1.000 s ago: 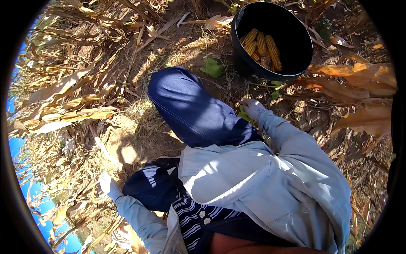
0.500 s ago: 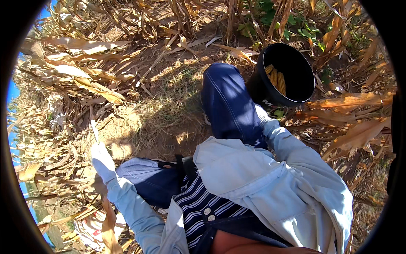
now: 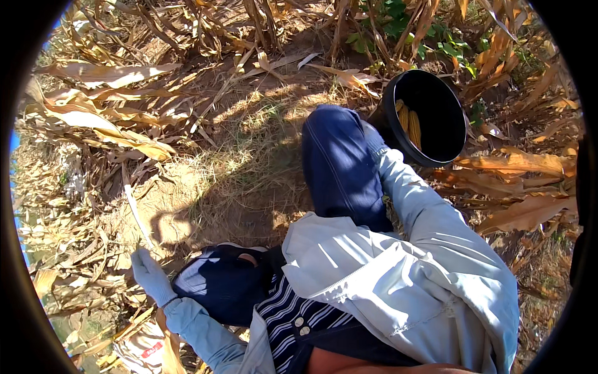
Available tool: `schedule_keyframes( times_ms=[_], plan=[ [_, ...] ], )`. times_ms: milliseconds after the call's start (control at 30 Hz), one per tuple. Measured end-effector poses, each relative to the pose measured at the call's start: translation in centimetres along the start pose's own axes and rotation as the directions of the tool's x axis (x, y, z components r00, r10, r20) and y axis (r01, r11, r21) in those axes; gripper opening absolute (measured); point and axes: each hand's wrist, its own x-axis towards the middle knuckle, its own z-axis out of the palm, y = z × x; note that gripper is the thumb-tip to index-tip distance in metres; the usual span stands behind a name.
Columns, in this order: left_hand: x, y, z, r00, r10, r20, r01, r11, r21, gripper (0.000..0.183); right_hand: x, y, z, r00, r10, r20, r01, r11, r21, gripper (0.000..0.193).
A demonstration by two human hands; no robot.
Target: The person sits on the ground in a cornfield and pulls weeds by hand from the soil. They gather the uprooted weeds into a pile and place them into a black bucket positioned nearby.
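Note:
My left hand [image 3: 151,276], in a pale glove, is low over the litter beside my left knee. Its fingers look bunched together, and whatever they may hold cannot be made out. Just beyond the fingertips runs a long pale dry strip of stalk or leaf [image 3: 133,204]. My right hand [image 3: 374,139], also gloved, lies in shade between my right knee [image 3: 339,162] and a black bucket [image 3: 387,115]; its fingers do not show clearly. Inside the tilted bucket are several yellow corn cobs [image 3: 409,124].
Dry corn leaves [image 3: 106,121] and stalks [image 3: 265,25] surround me. Ahead is bare soil with dry grass [image 3: 261,143]. Green weeds [image 3: 451,50] grow beyond the bucket. A white sack with a red mark [image 3: 140,349] lies at the lower left.
My left hand has drawn back toward me, and more of the pale strip shows. My right hand has moved forward along the knee, nearer the bucket. The view has shifted slightly.

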Motion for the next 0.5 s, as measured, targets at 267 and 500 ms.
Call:
schedule_keyframes(
  times_ms=[267, 500],
  plan=[
    [-0.6, 4.9, 2.3, 0.996, -0.059, -0.063, 0.064, 0.994, 0.083, 0.030, 8.4, 1.2, 3.9, 0.975, 0.154, 0.159, -0.199, 0.922, 0.331, 0.042],
    [2.4, 3.3, 5.4, 0.988, -0.146, -0.048, 0.152, 0.978, 0.144, 0.032, 22.2, 12.7, 10.7, 0.968, 0.227, -0.106, -0.199, 0.954, 0.225, 0.051]
  ],
)
